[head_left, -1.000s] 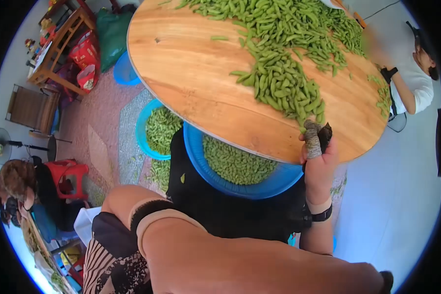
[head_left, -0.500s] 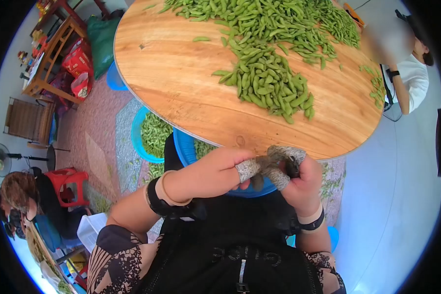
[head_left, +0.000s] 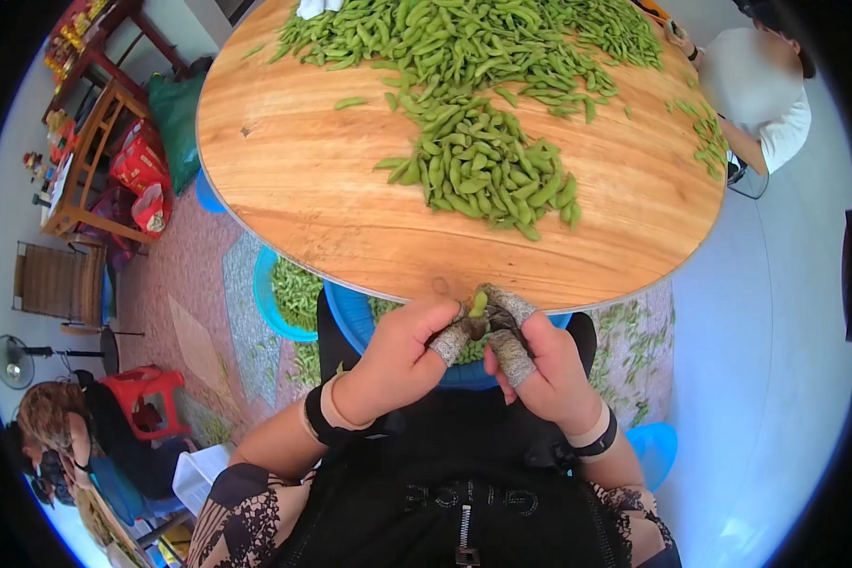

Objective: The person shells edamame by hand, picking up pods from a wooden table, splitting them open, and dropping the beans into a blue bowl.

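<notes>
A green soybean pod (head_left: 480, 304) stands between my fingertips just beyond the near edge of the round wooden table (head_left: 284, 180). My left hand (head_left: 409, 346), its fingers wrapped in grey tape, pinches the pod from the left. Taped fingers of my right hand (head_left: 551, 371) close on it from the other side; part of the pod is hidden by them. Below both hands, a blue basin (head_left: 348, 320) with shelled beans or pods inside is partly covered. On the tabletop, a small heap of soybean pods (head_left: 488, 170) lies in front of a larger pile (head_left: 464, 47).
A turquoise basin (head_left: 267, 293) full of green pods or shells stands left of the table. Shells litter the floor (head_left: 634, 364) at right. One person (head_left: 757, 85) sits across at the upper right, another (head_left: 76, 426) at lower left beside a red stool (head_left: 147, 398).
My hands have shifted slightly left and turned, and a green pod now shows between the fingertips. The view has tilted a little; the person at the right has reached a hand toward the table.
</notes>
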`<state>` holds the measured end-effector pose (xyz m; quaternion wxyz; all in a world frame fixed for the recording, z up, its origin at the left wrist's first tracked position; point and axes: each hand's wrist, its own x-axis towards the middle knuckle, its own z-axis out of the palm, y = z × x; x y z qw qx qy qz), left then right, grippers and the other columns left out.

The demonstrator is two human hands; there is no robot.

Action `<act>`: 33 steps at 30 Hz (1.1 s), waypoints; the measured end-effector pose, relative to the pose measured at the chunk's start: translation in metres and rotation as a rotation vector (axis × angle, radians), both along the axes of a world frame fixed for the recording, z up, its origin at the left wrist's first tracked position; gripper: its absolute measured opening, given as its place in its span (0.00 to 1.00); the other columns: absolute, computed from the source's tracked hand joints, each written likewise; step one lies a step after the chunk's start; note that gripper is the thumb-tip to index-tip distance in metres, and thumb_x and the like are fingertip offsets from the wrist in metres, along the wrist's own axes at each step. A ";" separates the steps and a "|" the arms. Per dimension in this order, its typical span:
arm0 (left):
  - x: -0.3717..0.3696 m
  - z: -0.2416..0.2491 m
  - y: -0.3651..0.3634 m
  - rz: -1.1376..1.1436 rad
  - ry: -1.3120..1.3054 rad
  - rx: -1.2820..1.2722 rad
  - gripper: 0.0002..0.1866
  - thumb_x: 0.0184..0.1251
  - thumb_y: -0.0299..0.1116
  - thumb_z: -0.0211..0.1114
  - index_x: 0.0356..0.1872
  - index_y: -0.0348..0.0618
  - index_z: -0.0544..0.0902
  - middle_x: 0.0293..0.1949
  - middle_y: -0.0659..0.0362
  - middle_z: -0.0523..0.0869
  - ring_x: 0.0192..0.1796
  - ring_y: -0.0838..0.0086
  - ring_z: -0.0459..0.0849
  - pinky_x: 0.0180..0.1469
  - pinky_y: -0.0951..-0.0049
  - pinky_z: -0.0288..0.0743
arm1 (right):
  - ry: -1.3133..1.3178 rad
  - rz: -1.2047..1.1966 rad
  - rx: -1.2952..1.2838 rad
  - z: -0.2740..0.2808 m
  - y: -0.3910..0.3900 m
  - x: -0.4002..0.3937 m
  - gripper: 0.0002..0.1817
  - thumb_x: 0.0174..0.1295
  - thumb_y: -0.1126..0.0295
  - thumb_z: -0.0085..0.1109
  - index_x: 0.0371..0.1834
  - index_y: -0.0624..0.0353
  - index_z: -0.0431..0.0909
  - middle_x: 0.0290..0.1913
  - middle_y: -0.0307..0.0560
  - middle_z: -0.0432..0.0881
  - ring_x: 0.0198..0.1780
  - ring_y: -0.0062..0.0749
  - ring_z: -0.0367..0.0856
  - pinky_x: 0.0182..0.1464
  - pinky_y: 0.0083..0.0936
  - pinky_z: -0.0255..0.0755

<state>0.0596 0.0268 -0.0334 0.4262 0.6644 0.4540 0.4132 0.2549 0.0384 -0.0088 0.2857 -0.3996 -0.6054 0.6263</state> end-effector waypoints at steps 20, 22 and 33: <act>-0.007 -0.004 -0.014 -0.036 0.141 -0.116 0.07 0.66 0.27 0.62 0.42 0.35 0.79 0.29 0.63 0.80 0.30 0.75 0.79 0.32 0.70 0.73 | 0.153 0.060 -0.472 -0.018 -0.004 -0.002 0.14 0.71 0.69 0.45 0.58 0.56 0.71 0.25 0.33 0.71 0.18 0.12 0.65 0.19 0.12 0.62; -0.008 -0.002 -0.015 -0.027 0.540 0.167 0.07 0.67 0.27 0.60 0.40 0.33 0.78 0.28 0.63 0.80 0.30 0.71 0.80 0.32 0.69 0.73 | 0.148 0.046 -0.442 -0.018 -0.005 -0.004 0.12 0.71 0.71 0.45 0.55 0.57 0.71 0.25 0.33 0.71 0.18 0.13 0.65 0.19 0.12 0.63; -0.013 -0.006 -0.016 -0.115 -0.094 -0.565 0.08 0.61 0.20 0.51 0.38 0.36 0.78 0.29 0.60 0.83 0.28 0.80 0.80 0.31 0.77 0.74 | -0.007 -0.081 0.021 -0.030 -0.010 -0.005 0.13 0.63 0.73 0.57 0.50 0.61 0.74 0.24 0.42 0.75 0.24 0.31 0.76 0.28 0.29 0.73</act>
